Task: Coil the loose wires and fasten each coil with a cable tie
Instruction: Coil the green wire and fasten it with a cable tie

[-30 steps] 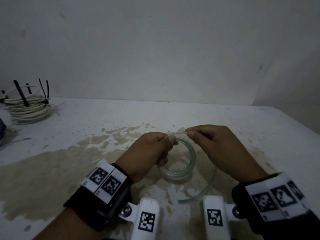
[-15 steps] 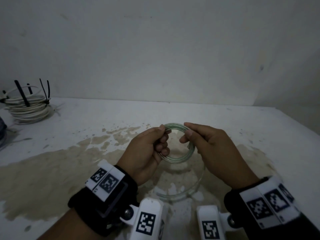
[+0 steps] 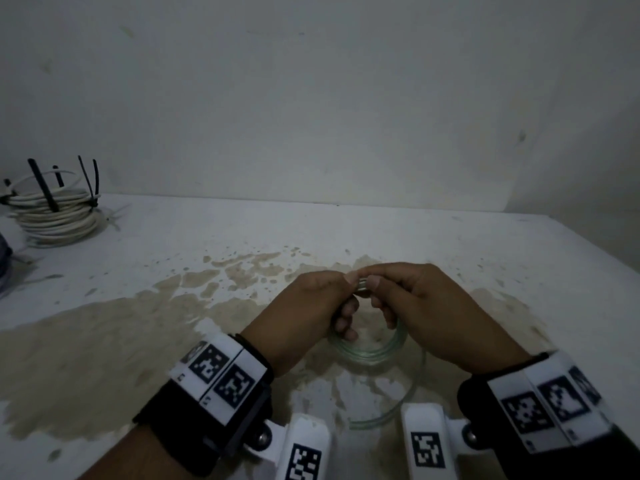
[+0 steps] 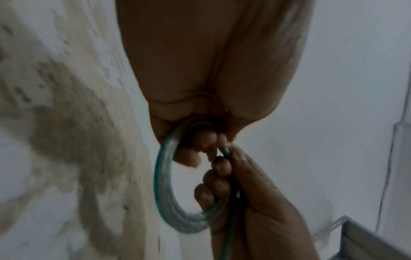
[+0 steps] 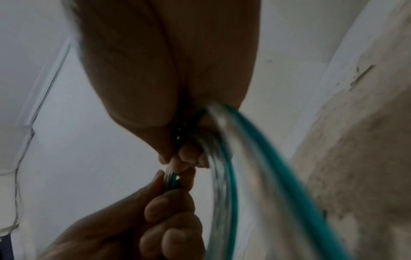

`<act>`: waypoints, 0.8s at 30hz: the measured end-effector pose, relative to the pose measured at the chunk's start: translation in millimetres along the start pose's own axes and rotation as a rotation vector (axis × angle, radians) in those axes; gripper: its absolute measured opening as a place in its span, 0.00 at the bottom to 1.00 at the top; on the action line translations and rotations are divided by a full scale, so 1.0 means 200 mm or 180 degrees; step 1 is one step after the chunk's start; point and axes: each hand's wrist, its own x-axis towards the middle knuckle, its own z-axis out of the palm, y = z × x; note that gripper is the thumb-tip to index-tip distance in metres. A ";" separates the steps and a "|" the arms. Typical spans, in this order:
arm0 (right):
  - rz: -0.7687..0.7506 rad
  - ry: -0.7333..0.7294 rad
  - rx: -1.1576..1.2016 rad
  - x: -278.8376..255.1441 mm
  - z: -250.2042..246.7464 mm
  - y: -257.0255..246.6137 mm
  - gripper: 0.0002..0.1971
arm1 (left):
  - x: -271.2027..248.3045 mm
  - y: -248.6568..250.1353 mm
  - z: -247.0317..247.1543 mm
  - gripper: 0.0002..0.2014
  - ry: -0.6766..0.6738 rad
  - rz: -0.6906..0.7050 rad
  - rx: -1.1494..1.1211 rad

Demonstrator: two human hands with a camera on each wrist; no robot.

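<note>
Head view: left hand (image 3: 304, 306) and right hand (image 3: 420, 306) are both pinching the top of a clear greenish wire coil (image 3: 367, 353) above the stained tabletop (image 3: 346, 230) middle. Left wrist view is showing several stacked loops (image 4: 171, 197). Right wrist view is showing the loose tail (image 5: 289, 176) trailing off.

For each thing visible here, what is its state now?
clear wire: partly coiled, tail hanging loose, no tie.
left hand: pinches the coil's top.
right hand: pinches the coil's top too.
white wire coil: coiled, bound with black ties.
table: stained brown.
</note>
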 end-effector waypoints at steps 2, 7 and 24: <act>0.0062 0.0116 0.0313 0.00 0.01 0.01 0.14 | 0.01 0.00 0.01 0.15 0.0288 0.0071 -0.0276; 0.0180 0.0330 0.1242 0.00 0.02 0.00 0.16 | 0.05 0.02 0.00 0.16 0.0895 0.0156 -0.1341; 0.0107 0.0002 0.0721 0.00 0.03 0.03 0.09 | 0.02 -0.02 0.04 0.17 0.0632 0.0307 0.0094</act>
